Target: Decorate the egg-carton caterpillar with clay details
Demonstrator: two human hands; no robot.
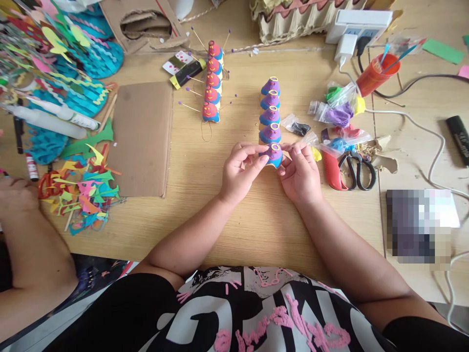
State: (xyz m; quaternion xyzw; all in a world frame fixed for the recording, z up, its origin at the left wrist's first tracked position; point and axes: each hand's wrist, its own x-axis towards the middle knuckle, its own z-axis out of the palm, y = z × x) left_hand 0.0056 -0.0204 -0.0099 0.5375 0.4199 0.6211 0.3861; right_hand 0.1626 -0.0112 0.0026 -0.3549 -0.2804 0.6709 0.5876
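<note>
A strip of egg-carton bumps (pixel 270 116) covered in purple and blue clay stands upright on the table, each bump topped by a yellow ring. My left hand (pixel 240 171) grips its nearest bump from the left, thumb and fingertips on the clay. On the other side my right hand (pixel 302 171) is closed, thumb pressed against the index finger beside the same bump. Whatever those fingertips pinch is too small to make out. Further back on the left is a second strip (pixel 211 93) with red and blue clay faces and purple-tipped sticks poking out sideways.
Red-and-black scissors (pixel 353 171) and bags of coloured clay (pixel 339 113) lie right of my hands. Behind them are an orange cup (pixel 377 73) and a power strip (pixel 359 27). Cardboard (pixel 142 139) and paper scraps (pixel 88 190) lie left, near another person's arm (pixel 32 244).
</note>
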